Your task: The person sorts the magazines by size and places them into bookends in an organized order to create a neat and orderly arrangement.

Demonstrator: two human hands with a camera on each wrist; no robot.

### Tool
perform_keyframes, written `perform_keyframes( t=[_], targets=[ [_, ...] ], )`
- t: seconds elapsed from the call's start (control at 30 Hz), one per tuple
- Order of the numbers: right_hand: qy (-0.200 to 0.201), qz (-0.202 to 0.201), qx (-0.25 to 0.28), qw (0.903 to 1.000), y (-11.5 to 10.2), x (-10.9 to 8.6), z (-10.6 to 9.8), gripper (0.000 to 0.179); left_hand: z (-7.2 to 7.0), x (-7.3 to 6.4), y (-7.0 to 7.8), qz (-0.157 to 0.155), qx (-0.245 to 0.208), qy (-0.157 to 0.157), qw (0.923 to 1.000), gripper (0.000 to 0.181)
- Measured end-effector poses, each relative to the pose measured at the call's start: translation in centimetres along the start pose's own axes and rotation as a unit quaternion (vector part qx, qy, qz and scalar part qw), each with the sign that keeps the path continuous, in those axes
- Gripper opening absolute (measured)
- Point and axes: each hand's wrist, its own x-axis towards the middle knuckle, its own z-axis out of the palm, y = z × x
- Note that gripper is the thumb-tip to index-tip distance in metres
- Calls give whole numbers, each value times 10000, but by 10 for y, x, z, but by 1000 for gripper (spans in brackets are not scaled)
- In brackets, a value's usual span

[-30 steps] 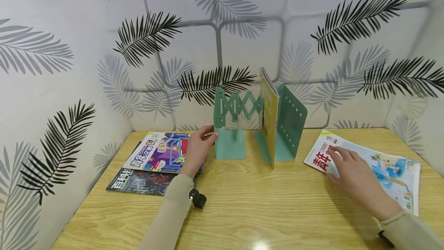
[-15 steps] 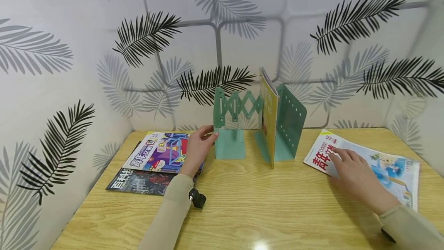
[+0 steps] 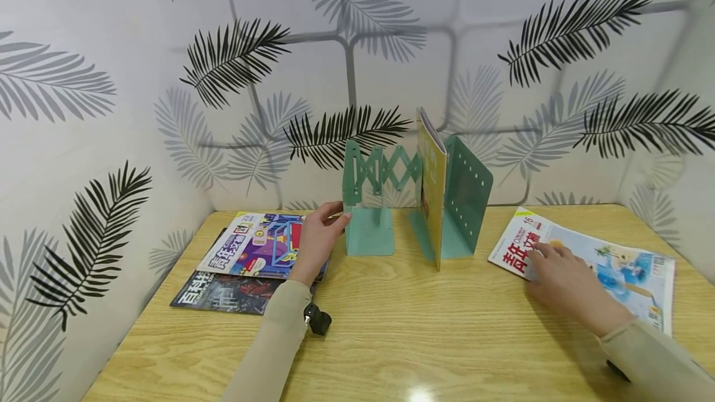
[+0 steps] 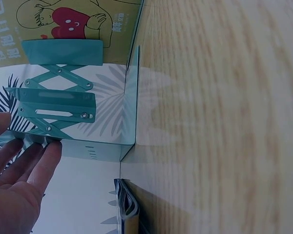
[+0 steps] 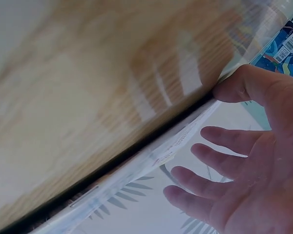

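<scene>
My left hand (image 3: 319, 237) is at the left end plate of a green expandable bookend (image 3: 370, 233); in the left wrist view its fingertips (image 4: 51, 146) touch the plate's outer face. A yellow magazine (image 3: 434, 188) stands upright inside the bookend, near its right end plate (image 3: 470, 194). My right hand (image 3: 572, 287) is over the left part of a magazine with red title characters (image 3: 642, 278), lying flat on the right. In the right wrist view the thumb (image 5: 239, 85) is at the magazine's edge by the table, and the other fingers spread apart above the cover.
On the left, a purple magazine (image 3: 262, 244) overlaps a dark magazine (image 3: 223, 293), both flat on the wooden table (image 3: 402, 327). A leaf-patterned wall covering (image 3: 257, 123) rises directly behind the table's back edge. A black wrist camera (image 3: 317, 320) sits on my left cuff.
My right hand has lowered slightly toward the flat magazine, its fingers bending a little more. The left hand and the bookend stay where they were.
</scene>
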Motion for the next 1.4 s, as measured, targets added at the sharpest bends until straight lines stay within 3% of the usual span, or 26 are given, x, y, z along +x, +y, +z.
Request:
perform_keyframes(
  t=[0.27,0.4,0.7,1.0,1.4],
  targets=[
    [-321,272,130,9990,2,3,0,32,0,0,-1,32,15,13,10000,36],
    [-384,226,118,9989,3,5,1,23,1,1,-3,101,73,62,9999,36],
    [-134,-69,-35,9999,7,4,4,18,0,1,0,-14,-18,-11,10000,36],
    [218,-699,-166,9972,7,1,6,19,1,0,-1,10,-12,19,10000,37],
    [654,-970,-368,9925,9,0,8,15,1,0,-2,26,42,25,10000,36]
  ],
)
